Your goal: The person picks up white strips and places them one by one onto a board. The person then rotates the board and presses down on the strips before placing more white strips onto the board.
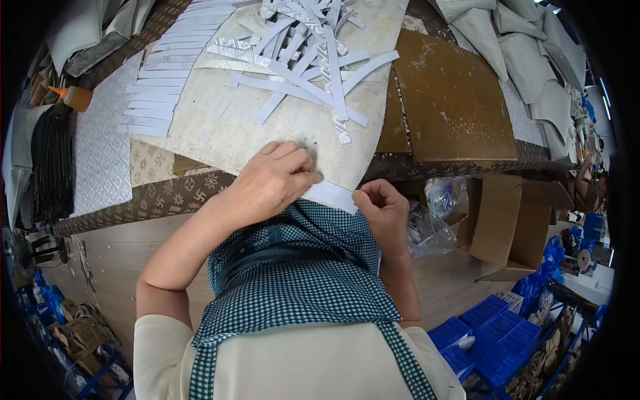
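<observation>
Between my two hands, at the near edge of a pale board [267, 140], is a short white strip [331, 195]. My left hand [277, 179] has its fingers bent and closed on the strip's left end. The strip's right end is pinched between the thumb and fingers of my right hand [385, 208]. Farther back on the board lies a loose heap of white strips [307, 67], some plain and some with an embossed pattern. A row of similar white strips [160, 80] is laid out side by side on the left.
An orange bottle [78, 99] with a pointed nozzle stands at far left beside stacked black sheets [51, 153]. Brown board [453, 100] covers the table's right side. Below it are a cardboard box [507, 223], clear plastic bags [433, 227] and blue bins [490, 327].
</observation>
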Demonstrator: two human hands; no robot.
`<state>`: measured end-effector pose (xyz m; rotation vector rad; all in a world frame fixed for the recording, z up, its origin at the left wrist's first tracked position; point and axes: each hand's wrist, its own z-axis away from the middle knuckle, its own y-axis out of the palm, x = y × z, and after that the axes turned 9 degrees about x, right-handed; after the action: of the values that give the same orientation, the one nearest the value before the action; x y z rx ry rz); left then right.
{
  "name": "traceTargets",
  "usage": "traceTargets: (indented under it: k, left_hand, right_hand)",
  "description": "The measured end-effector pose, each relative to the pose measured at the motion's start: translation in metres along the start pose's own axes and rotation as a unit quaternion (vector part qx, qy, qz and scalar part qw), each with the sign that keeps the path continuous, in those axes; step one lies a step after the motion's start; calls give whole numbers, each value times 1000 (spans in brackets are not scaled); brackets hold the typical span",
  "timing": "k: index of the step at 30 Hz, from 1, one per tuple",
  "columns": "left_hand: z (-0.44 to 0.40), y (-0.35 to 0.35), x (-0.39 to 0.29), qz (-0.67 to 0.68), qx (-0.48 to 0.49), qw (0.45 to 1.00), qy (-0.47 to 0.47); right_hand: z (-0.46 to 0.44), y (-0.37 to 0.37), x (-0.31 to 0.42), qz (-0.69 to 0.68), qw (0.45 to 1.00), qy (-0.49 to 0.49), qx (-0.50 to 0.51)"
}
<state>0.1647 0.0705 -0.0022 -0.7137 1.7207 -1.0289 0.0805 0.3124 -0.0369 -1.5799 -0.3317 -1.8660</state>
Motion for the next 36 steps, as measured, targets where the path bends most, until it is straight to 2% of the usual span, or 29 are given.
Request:
traceTargets:
  k: [2,5,6,9,13,17,21,27,32,35,36]
  left_hand:
    - [0,1,0,-4,-2,1000,1]
    - [0,0,0,0,-10,1000,2]
    - [-1,-1,-1,2,-18,1000,2]
    - [-6,-6,4,24,-53,998,-13]
    - [-16,-22,25,4,-151,985,-83]
    - [-37,-40,71,-139,-204,959,-136]
    - [-43,-40,99,-91,-141,972,-162]
    - [-37,-50,86,-1,-121,962,-244]
    - [-22,-74,53,84,-164,961,-209]
    - [-12,-83,52,144,-162,948,-234]
    - [-7,-82,56,182,-162,939,-241]
  right_hand:
    - [1,1,3,22,1000,1,-12]
    - [-10,-1,7,9,992,-82,-95]
    - [-18,-2,13,26,982,-157,-106]
    - [-45,-9,35,168,951,-239,-99]
    - [-94,-1,44,316,903,-264,-119]
    - [-111,4,47,373,898,-210,-105]
    - [-109,-2,44,356,911,-194,-75]
    - [-110,-6,51,327,930,-161,-50]
    - [-111,-7,53,335,932,-133,-45]
    - [-111,-8,43,352,915,-187,-63]
    - [-106,-13,45,321,928,-189,-26]
